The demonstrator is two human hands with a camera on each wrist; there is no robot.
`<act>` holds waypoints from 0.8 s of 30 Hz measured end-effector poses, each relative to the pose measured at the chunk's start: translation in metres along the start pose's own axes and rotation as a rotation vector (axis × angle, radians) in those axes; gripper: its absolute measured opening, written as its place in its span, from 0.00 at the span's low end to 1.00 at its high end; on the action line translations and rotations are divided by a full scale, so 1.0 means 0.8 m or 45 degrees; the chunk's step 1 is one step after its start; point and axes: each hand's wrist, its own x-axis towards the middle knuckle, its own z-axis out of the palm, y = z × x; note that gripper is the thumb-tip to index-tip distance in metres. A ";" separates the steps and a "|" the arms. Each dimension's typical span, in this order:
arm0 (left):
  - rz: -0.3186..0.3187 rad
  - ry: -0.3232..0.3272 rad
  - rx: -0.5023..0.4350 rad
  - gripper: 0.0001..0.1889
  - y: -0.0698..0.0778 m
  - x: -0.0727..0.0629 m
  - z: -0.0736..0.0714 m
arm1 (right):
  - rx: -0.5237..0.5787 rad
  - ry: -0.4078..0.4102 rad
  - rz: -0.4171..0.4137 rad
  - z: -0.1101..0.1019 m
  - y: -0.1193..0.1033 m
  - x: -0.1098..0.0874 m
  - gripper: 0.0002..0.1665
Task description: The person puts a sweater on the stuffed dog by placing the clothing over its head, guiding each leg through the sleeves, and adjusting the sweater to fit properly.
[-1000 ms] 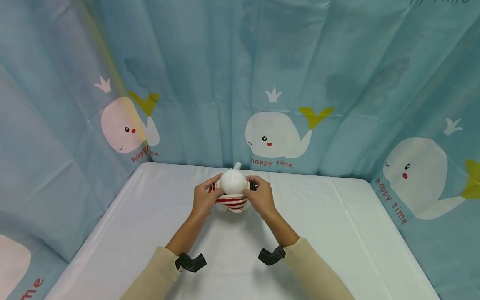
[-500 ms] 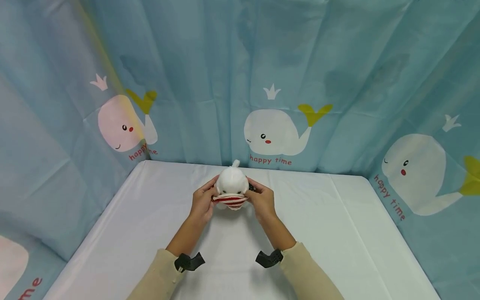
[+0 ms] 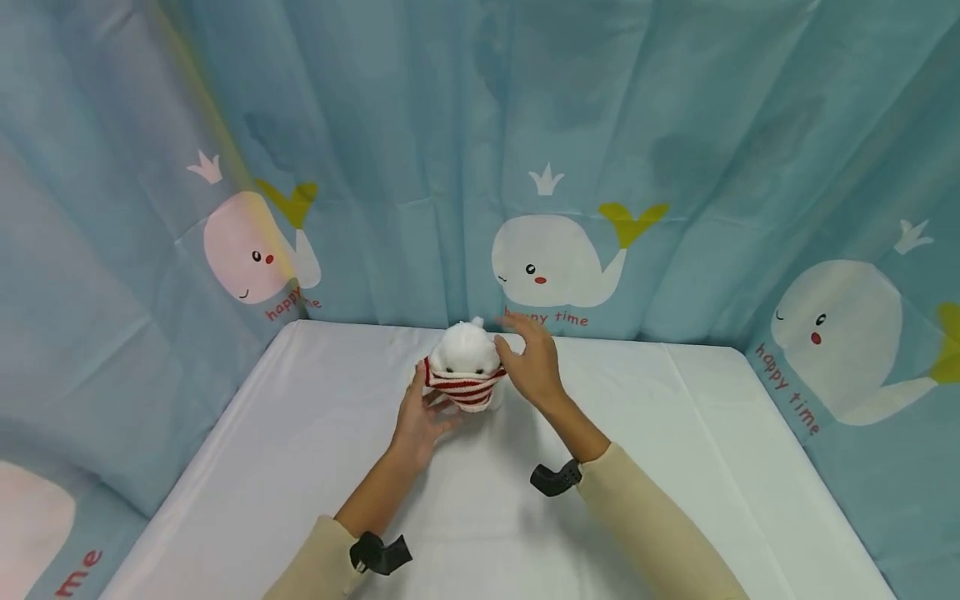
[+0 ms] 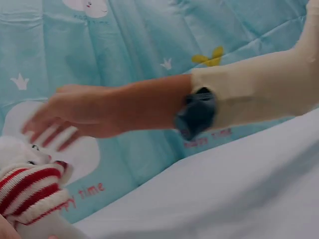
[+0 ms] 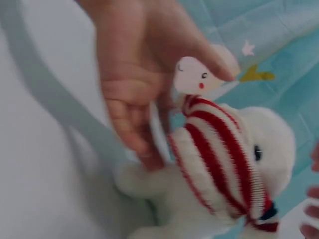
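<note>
A white plush toy [image 3: 467, 346] with dark eyes sits near the table's far edge. It wears a red-and-white striped knit sweater [image 3: 467, 390], pulled high over the lower part of its face. On the toy's left side my left hand [image 3: 420, 421] supports it with fingers loosely extended; the right wrist view shows this left hand [image 5: 134, 74] with thumb apart and fingertips by the toy's leg. My right hand [image 3: 532, 362] is raised at the toy's upper right, fingers spread. In the left wrist view that right hand [image 4: 84, 112] is blurred, just above the toy's head.
A white cloth covers the table [image 3: 637, 467]. Behind it hangs a blue curtain [image 3: 375, 167] printed with whales and "happy time" lettering. Black wrist cameras [image 3: 381, 553] sit at both sleeve cuffs.
Both hands pinched the sweater's edges before. My right hand has let go and lifted up and right; my left hand has shifted lower, fingers loosened. The toy's eyes now show above the sweater.
</note>
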 end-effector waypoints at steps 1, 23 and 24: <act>-0.043 -0.039 0.023 0.42 -0.004 -0.002 0.000 | -0.038 -0.056 -0.081 -0.002 -0.002 0.005 0.18; -0.183 -0.402 0.301 0.19 -0.041 0.006 -0.016 | -0.245 -0.324 -0.339 0.016 -0.001 0.025 0.23; -0.198 -0.426 0.314 0.19 -0.041 0.006 -0.018 | -0.235 -0.311 -0.335 0.016 0.001 0.025 0.23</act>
